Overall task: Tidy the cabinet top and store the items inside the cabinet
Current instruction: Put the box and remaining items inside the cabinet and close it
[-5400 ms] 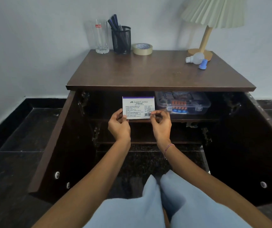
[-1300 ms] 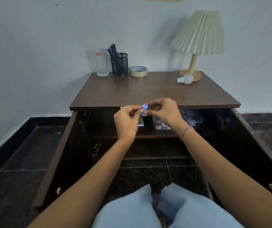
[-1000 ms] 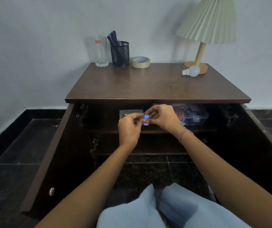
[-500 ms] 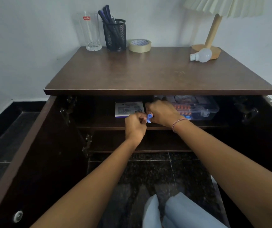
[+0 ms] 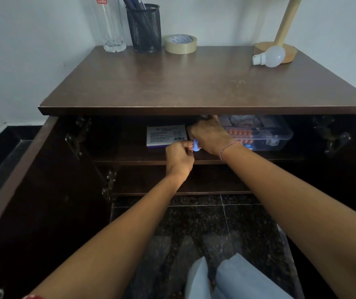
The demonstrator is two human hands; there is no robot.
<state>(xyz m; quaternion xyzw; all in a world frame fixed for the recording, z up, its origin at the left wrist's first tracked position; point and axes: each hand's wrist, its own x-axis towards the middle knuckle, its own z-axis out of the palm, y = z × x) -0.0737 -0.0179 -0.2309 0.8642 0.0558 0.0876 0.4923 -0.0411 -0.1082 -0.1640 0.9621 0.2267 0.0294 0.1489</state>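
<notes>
left hand [image 5: 179,160], right hand [image 5: 209,137] lowered to shelf [image 5: 125,152] | blue cap [image 5: 196,146] between (pinched)

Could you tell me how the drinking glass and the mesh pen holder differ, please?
The drinking glass is clear, the mesh pen holder black. The drinking glass is empty; the mesh pen holder holds pens. The drinking glass is slimmer than the mesh pen holder. Both stand upright at the back left of the cabinet top.
</notes>
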